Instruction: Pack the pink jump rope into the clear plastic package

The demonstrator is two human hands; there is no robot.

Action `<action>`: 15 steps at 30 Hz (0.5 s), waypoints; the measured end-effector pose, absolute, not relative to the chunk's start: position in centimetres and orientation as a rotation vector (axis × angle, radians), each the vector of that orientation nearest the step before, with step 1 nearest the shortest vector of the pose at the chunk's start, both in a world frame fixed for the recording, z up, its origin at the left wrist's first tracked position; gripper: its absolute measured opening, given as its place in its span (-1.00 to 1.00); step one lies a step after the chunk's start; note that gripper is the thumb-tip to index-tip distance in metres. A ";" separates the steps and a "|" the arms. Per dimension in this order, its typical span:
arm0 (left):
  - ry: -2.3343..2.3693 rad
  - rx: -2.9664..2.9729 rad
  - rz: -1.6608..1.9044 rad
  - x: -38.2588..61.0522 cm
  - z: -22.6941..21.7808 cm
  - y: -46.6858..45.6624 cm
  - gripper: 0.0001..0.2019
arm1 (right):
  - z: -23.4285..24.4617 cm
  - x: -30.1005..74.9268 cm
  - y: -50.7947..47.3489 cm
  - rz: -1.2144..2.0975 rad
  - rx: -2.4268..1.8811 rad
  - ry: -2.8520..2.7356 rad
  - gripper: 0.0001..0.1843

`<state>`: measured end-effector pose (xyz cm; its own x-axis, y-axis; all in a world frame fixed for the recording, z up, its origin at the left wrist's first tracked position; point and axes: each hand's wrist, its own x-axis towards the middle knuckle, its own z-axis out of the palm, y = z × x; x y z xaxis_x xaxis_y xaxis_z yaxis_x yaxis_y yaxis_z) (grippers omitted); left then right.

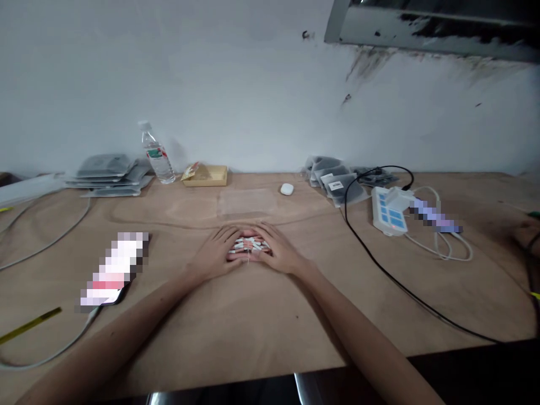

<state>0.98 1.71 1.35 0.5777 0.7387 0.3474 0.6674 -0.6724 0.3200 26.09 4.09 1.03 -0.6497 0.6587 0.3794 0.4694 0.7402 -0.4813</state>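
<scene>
A bundle of small white and pink pieces (248, 245) lies on the wooden table in front of me. What kind of pieces they are is too small to tell; a thin pale strand shows at its near side. My left hand (221, 247) curves round the bundle's left side, fingers over its far edge and thumb along the near one. From the right, my right hand (276, 247) cups it in the same way. Both hands touch the bundle, and the palms hide its two ends.
Behind the hands lie a clear plastic sheet (247, 203), a white case (287, 189) and a yellow box (206, 175). A bottle (158, 157) and bagged items (107, 174) stand left. A phone (116, 270), a power strip (388, 214) and cables flank me. Another person's hand (525, 232) shows far right.
</scene>
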 end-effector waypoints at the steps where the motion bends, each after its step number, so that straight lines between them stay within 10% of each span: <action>1: 1.177 2.667 0.681 1.0 1.2 1.8 -0.41 | 1.0 26.7 4.0 0.480 -0.843 -2.398 -0.32; 15: 1.300 2.580 0.691 0.8 0.1 0.6 -0.30 | -0.1 29.2 4.7 0.499 -0.945 -2.490 -0.09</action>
<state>0.81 0.57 0.07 0.5125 0.7942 0.3265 0.7149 -0.6052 0.3501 29.25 4.71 -0.12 -0.6764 0.6883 0.2621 0.5342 0.7034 -0.4688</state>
